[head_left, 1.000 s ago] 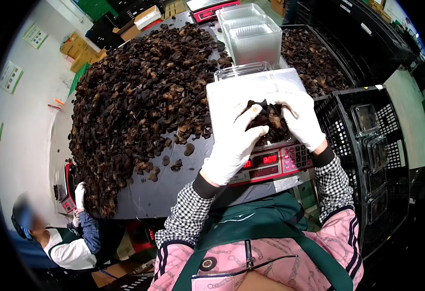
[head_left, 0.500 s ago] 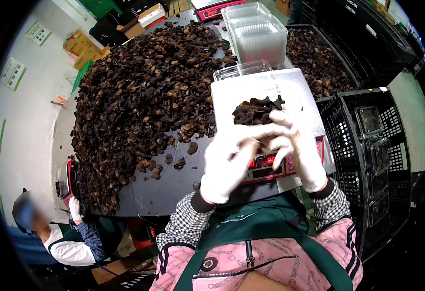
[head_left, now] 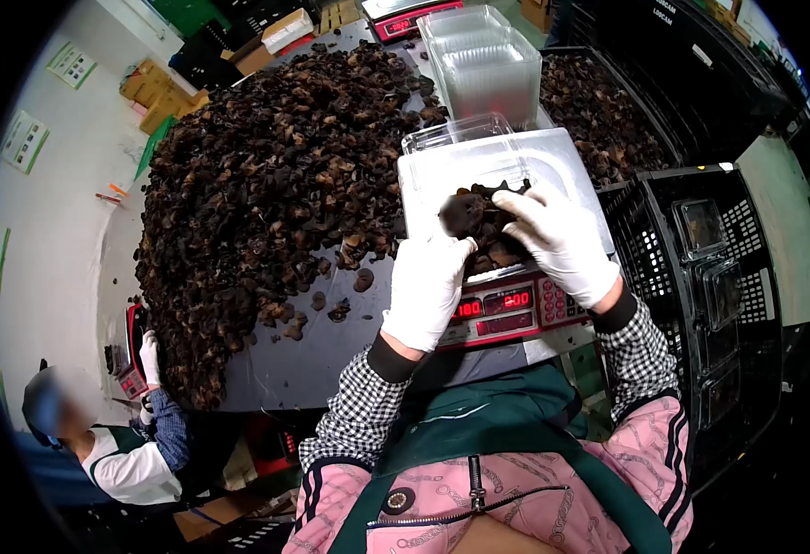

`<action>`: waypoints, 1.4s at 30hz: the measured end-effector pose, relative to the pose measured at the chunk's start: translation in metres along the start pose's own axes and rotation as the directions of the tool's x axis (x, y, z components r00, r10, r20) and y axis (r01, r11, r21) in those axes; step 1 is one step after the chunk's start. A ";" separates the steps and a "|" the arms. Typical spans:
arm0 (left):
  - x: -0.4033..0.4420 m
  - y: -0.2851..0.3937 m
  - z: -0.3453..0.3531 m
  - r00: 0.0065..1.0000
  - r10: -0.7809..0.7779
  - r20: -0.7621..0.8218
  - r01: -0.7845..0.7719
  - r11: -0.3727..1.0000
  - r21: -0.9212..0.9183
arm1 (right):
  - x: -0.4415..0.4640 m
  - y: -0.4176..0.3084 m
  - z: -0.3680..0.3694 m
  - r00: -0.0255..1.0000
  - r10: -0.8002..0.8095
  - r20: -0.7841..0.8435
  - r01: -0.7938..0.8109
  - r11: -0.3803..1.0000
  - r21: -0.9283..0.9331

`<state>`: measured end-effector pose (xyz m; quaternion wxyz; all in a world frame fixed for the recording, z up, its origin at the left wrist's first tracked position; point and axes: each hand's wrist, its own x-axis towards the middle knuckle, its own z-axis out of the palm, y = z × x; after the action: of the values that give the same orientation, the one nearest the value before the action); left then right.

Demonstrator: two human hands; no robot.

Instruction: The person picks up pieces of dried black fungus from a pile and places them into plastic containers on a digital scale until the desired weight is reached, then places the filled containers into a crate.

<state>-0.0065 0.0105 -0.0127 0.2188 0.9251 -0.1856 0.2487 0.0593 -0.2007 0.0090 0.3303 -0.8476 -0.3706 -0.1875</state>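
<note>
A heap of dark wood ear mushrooms (head_left: 497,245) lies in a clear plastic box on the white scale plate (head_left: 553,152). My left hand (head_left: 426,288), in a white glove, is at the heap's near left side. Its fingers are closed on a blurred dark wood ear mushroom (head_left: 461,214) above the heap. My gloved right hand (head_left: 560,242) reaches over from the right, fingers apart and fingertips touching the mushrooms. Below both hands the scale's red display (head_left: 507,303) is lit. The clear lid (head_left: 456,136) sticks up behind the box.
A large mushroom pile (head_left: 276,175) covers the table to the left. Nested clear boxes (head_left: 488,74) stand behind the scale. A black crate (head_left: 650,268) with filled clear boxes is at right. A co-worker (head_left: 132,462) is at another scale (head_left: 132,355), far left.
My hands were together over the display, blurred. Now they are apart, with my right hand up at the mushrooms and my left hand at their near side. The co-worker's hand has moved slightly.
</note>
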 end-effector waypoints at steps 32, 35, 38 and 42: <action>0.003 -0.020 -0.003 0.899 -0.412 -0.149 0.328 0.857 -0.397 | 0.027 0.020 0.002 0.996 0.089 0.031 -0.093 0.986 0.136; -0.005 -0.017 -0.009 0.955 -0.266 -0.130 0.219 0.931 -0.292 | 0.022 0.028 -0.007 0.957 0.272 -0.100 -0.212 0.892 0.399; 0.003 0.001 -0.002 0.984 -0.127 -0.128 0.101 0.976 -0.192 | 0.019 0.017 -0.019 0.797 0.598 0.082 -0.446 0.492 0.748; 0.014 0.010 0.015 0.999 -0.036 -0.039 0.028 0.982 -0.188 | 0.003 0.009 -0.015 0.741 0.663 0.105 -0.449 0.373 0.812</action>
<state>0.0066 -0.0086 -0.0139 0.3125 0.8979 -0.1887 0.2459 0.0666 -0.2144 0.0176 0.7566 -0.6508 -0.0600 0.0215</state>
